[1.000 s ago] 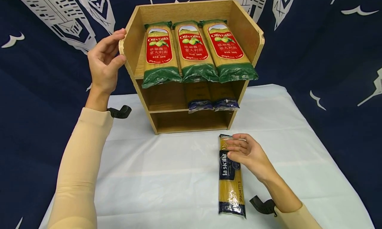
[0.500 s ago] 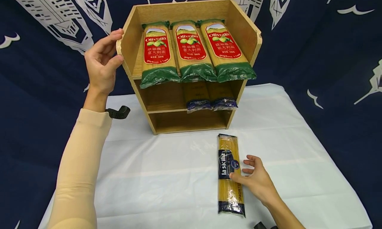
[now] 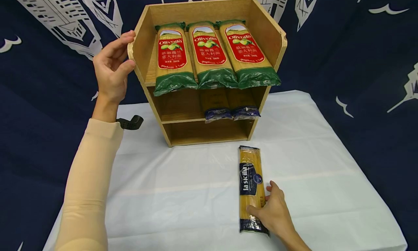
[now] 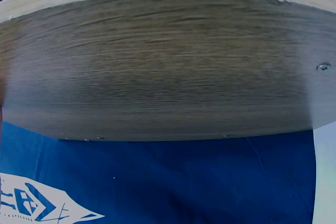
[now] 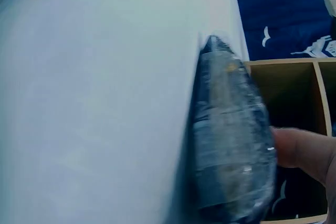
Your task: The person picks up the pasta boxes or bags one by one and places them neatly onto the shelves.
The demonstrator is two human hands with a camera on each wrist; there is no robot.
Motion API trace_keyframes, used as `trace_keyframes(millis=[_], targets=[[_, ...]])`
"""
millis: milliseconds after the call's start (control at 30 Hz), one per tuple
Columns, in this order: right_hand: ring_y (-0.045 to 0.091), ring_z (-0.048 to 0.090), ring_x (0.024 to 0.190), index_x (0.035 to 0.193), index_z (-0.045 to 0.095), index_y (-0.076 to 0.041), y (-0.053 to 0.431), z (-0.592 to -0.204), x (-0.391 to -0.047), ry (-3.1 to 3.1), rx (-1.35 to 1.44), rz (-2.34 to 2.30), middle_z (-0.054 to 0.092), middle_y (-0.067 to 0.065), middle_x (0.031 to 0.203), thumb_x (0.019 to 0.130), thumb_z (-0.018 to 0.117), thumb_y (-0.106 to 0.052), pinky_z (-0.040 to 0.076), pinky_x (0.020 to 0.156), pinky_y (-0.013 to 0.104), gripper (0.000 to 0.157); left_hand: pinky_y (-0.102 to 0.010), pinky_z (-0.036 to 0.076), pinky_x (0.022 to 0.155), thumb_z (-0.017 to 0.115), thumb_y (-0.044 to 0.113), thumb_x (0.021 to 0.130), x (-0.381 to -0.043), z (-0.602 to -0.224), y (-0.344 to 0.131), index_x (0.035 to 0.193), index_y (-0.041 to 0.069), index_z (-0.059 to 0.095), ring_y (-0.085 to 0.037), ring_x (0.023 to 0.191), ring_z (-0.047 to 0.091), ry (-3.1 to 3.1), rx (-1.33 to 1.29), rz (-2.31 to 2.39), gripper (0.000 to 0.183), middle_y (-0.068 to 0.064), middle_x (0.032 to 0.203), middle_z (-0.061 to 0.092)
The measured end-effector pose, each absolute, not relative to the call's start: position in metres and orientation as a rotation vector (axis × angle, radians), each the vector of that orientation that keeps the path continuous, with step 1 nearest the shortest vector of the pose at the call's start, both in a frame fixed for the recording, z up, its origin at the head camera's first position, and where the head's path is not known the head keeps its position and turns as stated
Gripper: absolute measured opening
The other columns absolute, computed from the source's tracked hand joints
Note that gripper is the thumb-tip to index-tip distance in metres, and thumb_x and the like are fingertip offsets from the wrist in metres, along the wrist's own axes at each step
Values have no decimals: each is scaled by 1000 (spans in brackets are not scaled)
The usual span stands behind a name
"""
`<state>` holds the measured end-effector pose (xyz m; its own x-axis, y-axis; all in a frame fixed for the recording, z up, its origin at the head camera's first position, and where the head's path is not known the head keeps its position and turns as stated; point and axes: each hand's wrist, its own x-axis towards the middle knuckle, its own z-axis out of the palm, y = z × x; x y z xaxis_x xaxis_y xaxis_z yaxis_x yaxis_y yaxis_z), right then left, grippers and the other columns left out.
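Note:
A pack of spaghetti point(image 3: 249, 182) with a dark blue label lies lengthwise on the white-covered table. At its lower right side, my right hand point(image 3: 272, 211) grips it, thumb over the top and fingers at the right edge, partly hidden. In the right wrist view the thumb meets the shiny end of the spaghetti pack point(image 5: 231, 135). My left hand point(image 3: 112, 69) holds the front edge of the left side panel of a wooden shelf point(image 3: 202, 11). Most of the left wrist view is taken up by the outer face of that wooden shelf point(image 4: 168, 72).
On the top tier lie three green-ended spaghetti packs point(image 3: 209, 47). Two blue-ended packs point(image 3: 218, 113) rest on the right of the middle tier, their upper parts in shadow. Behind the table point(image 3: 183, 193) hangs a dark blue cloth point(image 3: 359, 62) with white drawings.
My right hand has moved down along the spaghetti pack, from over its upper part to its lower right side, and now grips it. The left hand stays at the shelf.

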<state>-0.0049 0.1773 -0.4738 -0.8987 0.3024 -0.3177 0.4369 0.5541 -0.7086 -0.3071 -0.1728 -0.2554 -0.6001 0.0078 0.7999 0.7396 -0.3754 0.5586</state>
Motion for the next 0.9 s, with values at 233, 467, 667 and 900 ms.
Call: trace_keyframes(millis=[233,467,667,900], targets=[[39,61,104,151,19,16,178,-474,-11,2714,586,-1145,56,32,128,64,92,-26,51,89,55,122,-44,38,115,94,22,65,-308,-255,-171,110,-9,72,-33,128,58,-1367,-1022,-2003,59,-21,125,68],[31,66,92,144,38,14,180,-477,-14,2667,622,-1180,66,27,117,62,96,-30,55,83,49,109,-44,37,116,91,18,67,-308,-255,-172,110,-9,72,-33,128,58,-1362,-1017,-2003,55,-22,125,68],[21,66,77,124,55,16,184,-479,-15,2587,630,-1315,70,15,97,62,96,-23,56,69,36,84,-44,38,115,94,21,65,-306,-257,-171,111,-9,72,-33,128,58,-1355,-1014,-2019,59,-22,125,68],[22,65,77,115,55,17,189,-481,-21,2368,670,-1547,64,18,95,68,90,-6,58,67,33,62,-44,39,115,92,20,66,-307,-256,-171,111,-9,72,-33,127,58,-1358,-1011,-2013,57,-22,125,68]])
